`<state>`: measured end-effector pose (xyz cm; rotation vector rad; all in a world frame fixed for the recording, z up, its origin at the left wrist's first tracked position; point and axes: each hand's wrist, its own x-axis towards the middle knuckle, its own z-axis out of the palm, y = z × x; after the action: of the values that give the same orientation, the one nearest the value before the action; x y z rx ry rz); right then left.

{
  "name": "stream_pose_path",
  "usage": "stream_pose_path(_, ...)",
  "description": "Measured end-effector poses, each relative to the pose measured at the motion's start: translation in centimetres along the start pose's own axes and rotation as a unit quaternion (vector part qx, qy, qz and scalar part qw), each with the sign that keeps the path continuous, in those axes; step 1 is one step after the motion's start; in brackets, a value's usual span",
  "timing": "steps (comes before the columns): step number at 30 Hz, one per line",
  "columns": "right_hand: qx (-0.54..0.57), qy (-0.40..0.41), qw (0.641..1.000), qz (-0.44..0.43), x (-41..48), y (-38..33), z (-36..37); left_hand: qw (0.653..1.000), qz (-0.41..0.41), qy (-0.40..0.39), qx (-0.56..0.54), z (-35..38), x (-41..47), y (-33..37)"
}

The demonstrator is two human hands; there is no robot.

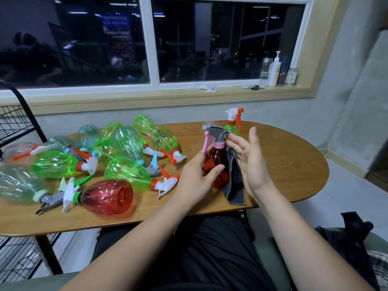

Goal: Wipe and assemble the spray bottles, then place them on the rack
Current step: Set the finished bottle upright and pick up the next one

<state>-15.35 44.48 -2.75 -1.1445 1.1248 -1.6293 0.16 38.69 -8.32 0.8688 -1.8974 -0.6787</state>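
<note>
Left of the left hand, loose bottles lie heaped. That hand grips the red spray bottle upright, thumb across its belly. Between the hands a grey cloth hangs against the bottle's right side. The right hand is flat, fingers straight, holding nothing. The bottle looks empty, light, thin-walled and slick, so the belly seems the surest hold.

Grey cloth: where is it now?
Head view, right of centre: the cloth hangs between the red bottle, gripped by the left hand, and the open right hand, above the table near edge.
</note>
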Motion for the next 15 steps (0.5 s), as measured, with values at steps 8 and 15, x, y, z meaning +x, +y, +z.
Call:
stream_pose_path(8, -0.076, 0.021, 0.996, 0.042, -0.4, 4.0, -1.5, 1.000, 0.018, 0.008, 0.016, 0.1, 0.0, 0.0)
stream_pose_path(15, -0.046, 0.070, 0.995, 0.049, 0.3, 4.1, -1.2, 0.999, 0.017, 0.017, 0.032, 0.0, 0.0, 0.2)
